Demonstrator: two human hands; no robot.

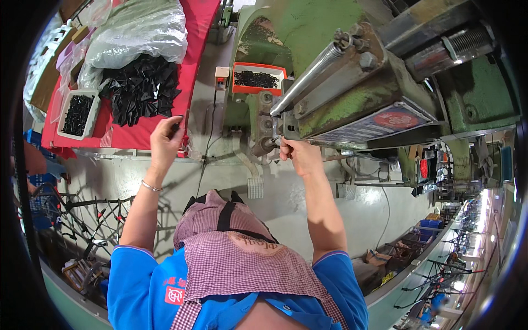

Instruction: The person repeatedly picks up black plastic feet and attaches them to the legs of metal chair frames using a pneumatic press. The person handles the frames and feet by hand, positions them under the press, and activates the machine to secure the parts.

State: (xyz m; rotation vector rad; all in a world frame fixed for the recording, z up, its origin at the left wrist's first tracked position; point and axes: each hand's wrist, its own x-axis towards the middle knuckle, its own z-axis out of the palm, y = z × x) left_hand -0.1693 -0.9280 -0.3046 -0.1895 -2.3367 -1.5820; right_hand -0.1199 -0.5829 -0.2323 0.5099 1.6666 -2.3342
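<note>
My left hand point(164, 144) is raised at the near right corner of the red-covered table point(190, 33). A small black piece point(175, 127) is pinched between its thumb and fingers. Beyond it on the cloth spreads a pile of flat, pointed black pieces point(140, 91), spilling out of a clear plastic bag point(140, 33). My right hand point(301, 157) is at the working point of a green press point(352, 104), its fingertips pressed together beside the metal tooling point(266, 144). Whatever those fingers hold is too small to make out.
An orange-red tray point(259, 78) of small black parts sits by the press, left of its long spring point(308, 77). A white basket point(80, 114) of small black pieces stands on the table's left. A cable point(212, 121) hangs between table and press. Black metal frames point(99, 214) stand at left.
</note>
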